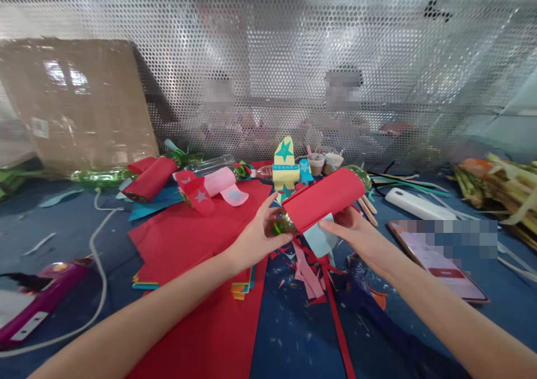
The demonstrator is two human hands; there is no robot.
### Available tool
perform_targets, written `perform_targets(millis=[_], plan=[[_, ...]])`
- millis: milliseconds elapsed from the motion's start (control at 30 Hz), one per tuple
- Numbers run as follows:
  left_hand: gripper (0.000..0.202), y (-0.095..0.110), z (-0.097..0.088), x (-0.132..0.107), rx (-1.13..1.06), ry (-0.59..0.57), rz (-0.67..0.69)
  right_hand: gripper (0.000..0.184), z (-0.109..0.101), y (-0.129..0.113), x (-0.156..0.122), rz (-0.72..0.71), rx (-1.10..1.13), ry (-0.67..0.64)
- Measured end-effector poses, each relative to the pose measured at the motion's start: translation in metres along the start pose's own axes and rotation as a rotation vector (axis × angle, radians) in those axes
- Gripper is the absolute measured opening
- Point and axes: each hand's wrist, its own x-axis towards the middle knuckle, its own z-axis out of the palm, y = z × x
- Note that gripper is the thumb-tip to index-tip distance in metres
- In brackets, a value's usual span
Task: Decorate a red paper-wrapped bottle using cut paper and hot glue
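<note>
Above the blue table, a green plastic bottle wrapped in red paper (327, 195) is held at a slant between both hands. My left hand (260, 234) grips its lower left end, fingers around the clear green plastic. Under the right part of the wrap, my right hand (356, 230) is closed on the bottle from below. A light blue paper piece (321, 236) hangs at the bottle's underside by my right thumb. Below lie pink paper strips (308, 272) and a long red strip (338, 317). Large red paper sheets (201, 323) spread beneath my left arm.
Several paper-covered bottles, including a red one (151, 178) and a pink one (220, 182), lie along the back. A phone (438, 264) and a white glue gun-like tool (419, 204) sit right. A purple power strip (46, 295) lies left. Perforated metal (272, 60) stands behind.
</note>
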Motion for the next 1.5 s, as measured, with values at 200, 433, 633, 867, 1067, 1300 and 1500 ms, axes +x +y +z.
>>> perform_targets(millis=[200, 433, 633, 867, 1067, 1300, 1500], plan=[[0.099, 0.001, 0.003, -0.004, 0.055, -0.041, -0.018, 0.056, 0.01, -0.001, -0.004, -0.019, 0.021, 0.003], [0.086, -0.003, 0.007, -0.008, 0.192, 0.043, 0.079, 0.062, 0.02, -0.004, -0.01, -0.02, 0.047, 0.019], [0.072, -0.004, 0.008, -0.011, 0.22, 0.081, 0.113, 0.067, 0.023, -0.001, -0.012, -0.053, 0.058, 0.043], [0.073, -0.003, 0.01, -0.012, 0.262, 0.097, 0.163, 0.068, 0.024, 0.003, -0.015, -0.105, 0.064, 0.03], [0.064, -0.001, 0.011, -0.013, 0.286, 0.09, 0.152, 0.072, 0.024, 0.006, -0.013, -0.097, 0.071, 0.033], [0.063, -0.001, 0.012, -0.013, 0.291, 0.1, 0.169, 0.06, 0.023, -0.003, -0.015, -0.066, 0.04, -0.016], [0.062, -0.002, 0.011, -0.013, 0.281, 0.109, 0.158, 0.056, 0.024, -0.004, -0.017, -0.057, 0.027, -0.012]])
